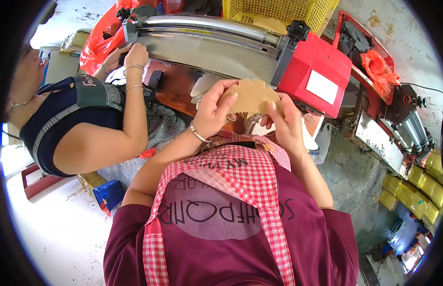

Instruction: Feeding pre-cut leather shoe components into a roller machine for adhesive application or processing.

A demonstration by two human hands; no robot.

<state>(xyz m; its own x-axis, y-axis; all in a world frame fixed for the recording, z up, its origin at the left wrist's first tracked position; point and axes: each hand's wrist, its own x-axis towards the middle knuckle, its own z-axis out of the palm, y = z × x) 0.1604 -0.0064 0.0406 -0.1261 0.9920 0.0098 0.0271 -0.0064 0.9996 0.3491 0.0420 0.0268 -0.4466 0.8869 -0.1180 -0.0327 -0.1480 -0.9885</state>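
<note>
A tan, flat cut piece (254, 97) with notched, toothed edges is held up before my chest; I cannot tell whether it is leather or card. My left hand (216, 106), with a bracelet at the wrist, pinches its left end between thumb and fingers. On its right end my right hand (287, 118) has closed, thumb on the near face. Just beyond both hands lies the metal bed (207, 52) of a roller machine. Pale notched pieces (200, 88) lie partly hidden behind my left hand.
The machine's red housing (321, 71) stands to the right. A yellow basket (278, 10) and a red basket (343, 28) sit behind it. At left, a co-worker's hands (131, 56) work near a red plastic bag (101, 45). Yellow bundles (417, 188) are stacked far right.
</note>
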